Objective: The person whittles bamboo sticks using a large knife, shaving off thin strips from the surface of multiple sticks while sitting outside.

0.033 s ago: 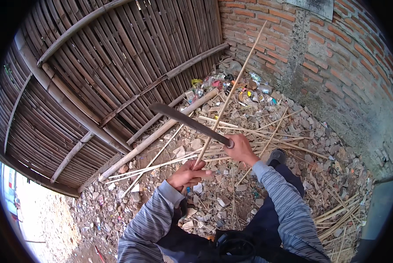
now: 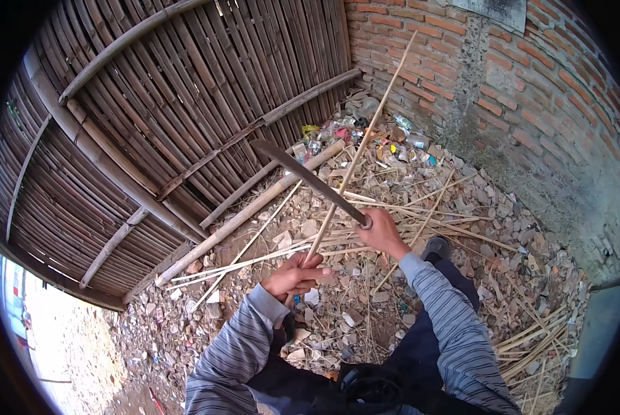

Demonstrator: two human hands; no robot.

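Note:
In my left hand (image 2: 295, 277) I grip the lower end of a long, thin bamboo strip (image 2: 355, 162). It slants up and away to the right, tapering to a point in front of the brick wall. My right hand (image 2: 385, 234) is closed round the handle end of a machete (image 2: 313, 182). The machete's long dark blade points up to the left and crosses the strip a little above my left hand. Whether its edge touches the strip, I cannot tell. Below the blade, several pale bamboo strips (image 2: 248, 261) lie on the rubble.
A bamboo slat wall (image 2: 206, 90) rises on the left, with a round bamboo pole (image 2: 254, 207) along its foot. The brick wall (image 2: 504, 104) stands at the right. Litter (image 2: 393, 142) lies in the corner, and more strips (image 2: 535, 353) are piled at the lower right.
The machete's tip has swung up and to the right, so the blade slants more steeply. My right hand has shifted slightly right; my left hand and the strip have barely moved.

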